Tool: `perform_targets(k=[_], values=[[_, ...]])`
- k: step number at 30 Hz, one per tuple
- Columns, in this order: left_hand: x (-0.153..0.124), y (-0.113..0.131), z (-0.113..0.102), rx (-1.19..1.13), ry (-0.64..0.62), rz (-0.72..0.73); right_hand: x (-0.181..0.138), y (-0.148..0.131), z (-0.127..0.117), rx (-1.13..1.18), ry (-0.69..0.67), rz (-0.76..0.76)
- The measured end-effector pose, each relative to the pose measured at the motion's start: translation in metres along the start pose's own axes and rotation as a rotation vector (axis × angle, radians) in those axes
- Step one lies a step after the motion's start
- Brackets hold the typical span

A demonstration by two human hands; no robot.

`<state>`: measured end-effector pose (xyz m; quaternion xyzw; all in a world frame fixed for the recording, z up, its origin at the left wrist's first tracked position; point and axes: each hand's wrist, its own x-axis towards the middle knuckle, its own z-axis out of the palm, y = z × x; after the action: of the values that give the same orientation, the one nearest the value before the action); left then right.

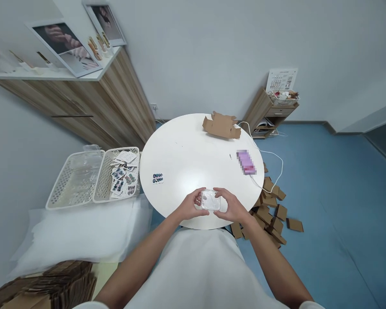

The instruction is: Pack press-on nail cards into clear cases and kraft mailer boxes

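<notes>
Clear plastic case (210,200): you hold it between both hands, just above the near edge of the tabletop, flat side up.
Tabletop (186,159): round and white, right in front of you; most of what follows lies on it or beside it.
White padded sheet (83,236): spread out to your left, under the baskets.
Left basket (70,205): white and perforated, holding clear plastic pieces; it touches the second basket.
Right basket (116,199): full of printed cards, just beside the tabletop's left edge.
Floor pile (270,210): small brown cardboard boxes scattered on the blue floor, to your right and below the tabletop's rim.
Unfolded carton (221,125): brown, lying at the far edge of the tabletop.
Your left hand (190,206): fingers curled round the case's left side, thumb on top, gripping it.
Your right hand (233,207): half-closed on the case's right side, thumb toward the top face, gripping too.
Pink device (246,162): on the right part of the tabletop, a white cable (273,159) running off the edge.
Small card (158,178): alone on the left part of the tabletop, well apart from your hands.
</notes>
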<state>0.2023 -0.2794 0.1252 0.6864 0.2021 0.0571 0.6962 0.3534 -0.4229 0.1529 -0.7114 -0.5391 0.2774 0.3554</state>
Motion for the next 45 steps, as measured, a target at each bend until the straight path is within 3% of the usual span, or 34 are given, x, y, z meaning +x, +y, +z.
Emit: perform_targets(k=[11,23,27,34,41,45], values=[[0.024,-0.007,0.031,-0.201,0.057,0.063,0.016,0.031,-0.035,0.016,-0.049,-0.188],[0.024,0.007,0.044,-0.369,0.060,0.033,0.018,0.037,-0.039,0.178,0.026,-0.186],[0.020,0.006,0.040,-0.387,0.060,0.003,0.019,0.033,-0.038,0.236,0.017,-0.149],[0.012,-0.012,0.031,-0.326,0.171,-0.037,0.017,0.032,-0.032,0.321,-0.014,-0.034],[0.002,-0.026,0.027,-0.265,0.189,-0.022,0.034,0.027,-0.011,0.405,0.149,0.228],[-0.005,-0.032,0.021,-0.252,0.173,-0.026,0.040,0.025,0.005,0.535,0.173,0.347]])
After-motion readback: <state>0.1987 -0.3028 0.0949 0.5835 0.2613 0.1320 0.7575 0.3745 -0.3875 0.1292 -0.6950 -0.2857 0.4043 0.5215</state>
